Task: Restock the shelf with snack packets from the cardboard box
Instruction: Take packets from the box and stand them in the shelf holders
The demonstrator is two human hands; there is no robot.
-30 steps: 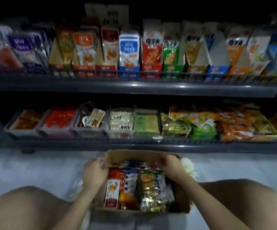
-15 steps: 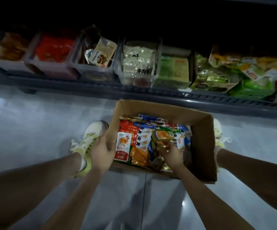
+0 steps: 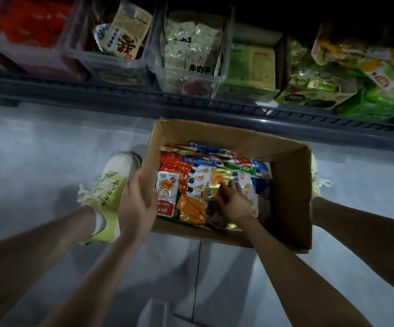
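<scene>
Shown are my two hands, the left hand (image 3: 137, 204) and the right hand (image 3: 233, 201), with one cardboard box (image 3: 292, 197) and two yellow-green shoes, the left shoe (image 3: 111, 187) in full and the right shoe (image 3: 318, 182) only as a sliver past the box. The snack packets (image 3: 198, 175) in the box overlap too much for me to count exactly, though one white-and-red packet (image 3: 167, 194) stands apart at the left. On the one shelf (image 3: 191, 102) I count three clear bins (image 3: 92, 55) and two green cartons (image 3: 252, 67); the loose packets farther right are too jumbled to number.
</scene>
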